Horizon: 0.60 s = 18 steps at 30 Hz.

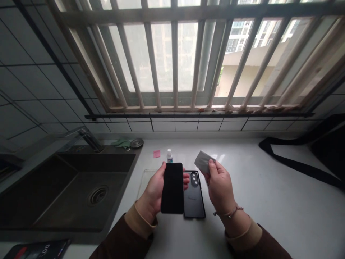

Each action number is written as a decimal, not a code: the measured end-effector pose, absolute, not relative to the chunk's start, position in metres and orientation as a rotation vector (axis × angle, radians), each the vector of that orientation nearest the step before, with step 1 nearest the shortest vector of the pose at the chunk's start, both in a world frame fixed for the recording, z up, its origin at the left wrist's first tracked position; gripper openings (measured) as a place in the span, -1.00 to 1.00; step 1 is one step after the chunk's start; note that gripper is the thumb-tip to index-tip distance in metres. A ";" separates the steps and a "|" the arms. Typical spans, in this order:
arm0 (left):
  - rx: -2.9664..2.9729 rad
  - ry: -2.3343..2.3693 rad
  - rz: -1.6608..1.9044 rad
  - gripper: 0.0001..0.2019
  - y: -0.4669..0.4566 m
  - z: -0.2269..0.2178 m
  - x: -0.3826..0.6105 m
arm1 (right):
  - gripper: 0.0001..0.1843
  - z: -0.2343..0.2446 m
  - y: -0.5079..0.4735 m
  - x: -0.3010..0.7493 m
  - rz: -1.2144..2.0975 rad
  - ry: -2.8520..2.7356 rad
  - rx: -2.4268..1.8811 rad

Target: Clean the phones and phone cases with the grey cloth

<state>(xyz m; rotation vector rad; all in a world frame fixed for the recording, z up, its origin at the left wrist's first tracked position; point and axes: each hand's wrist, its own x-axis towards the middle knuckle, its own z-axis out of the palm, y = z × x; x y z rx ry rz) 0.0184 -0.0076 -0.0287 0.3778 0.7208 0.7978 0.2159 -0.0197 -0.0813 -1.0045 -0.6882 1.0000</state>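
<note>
My left hand (pixel 155 190) is wrapped round a smartphone (pixel 172 189), its dark screen facing up and its fingertips showing past the right edge. Between the thumb and fingers of my right hand (pixel 221 185) is a folded grey cloth (pixel 204 161), held up to the right of the phone and apart from it. A black phone case (pixel 195 201) with a camera cutout lies on the counter, partly behind the phone. A clear phone case (pixel 145 178) lies to the left, mostly hidden by my left hand. Just beyond the phone stands a small white-capped bottle (pixel 169 155).
A pink slip (pixel 156 154) lies on the white counter (pixel 258 201). At left is a dark sink (pixel 64 194) with a faucet (pixel 90 138), a green cloth (pixel 121 143) and a drain cover (pixel 137 143). A black strap (pixel 291 160) lies at right. A dark packet (pixel 40 249) sits front left.
</note>
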 end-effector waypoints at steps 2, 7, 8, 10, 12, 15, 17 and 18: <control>0.390 0.643 0.577 -0.24 -0.013 -0.027 0.019 | -0.53 -0.079 -0.018 0.215 1.071 -0.693 -0.969; 0.386 0.634 0.316 -0.01 -0.021 -0.032 0.023 | -0.57 -0.073 -0.031 0.201 1.384 -0.837 -0.952; 0.386 0.655 0.304 0.03 -0.022 -0.034 0.024 | -0.56 -0.073 -0.034 0.199 1.419 -0.857 -0.960; 0.380 0.702 0.289 0.07 -0.021 -0.035 0.026 | -0.55 -0.074 -0.037 0.197 1.444 -0.895 -0.971; 0.365 0.733 0.288 0.08 -0.021 -0.035 0.027 | -0.56 -0.076 -0.038 0.198 1.430 -0.933 -0.975; 0.343 0.745 0.338 0.05 -0.019 -0.031 0.025 | -0.57 -0.079 -0.035 0.201 1.352 -0.987 -0.972; 0.341 0.742 0.404 0.01 -0.017 -0.029 0.022 | -0.59 -0.079 -0.033 0.203 1.297 -0.999 -0.951; 0.346 0.739 0.439 -0.02 -0.016 -0.028 0.021 | -0.59 -0.079 -0.032 0.204 1.274 -1.000 -0.940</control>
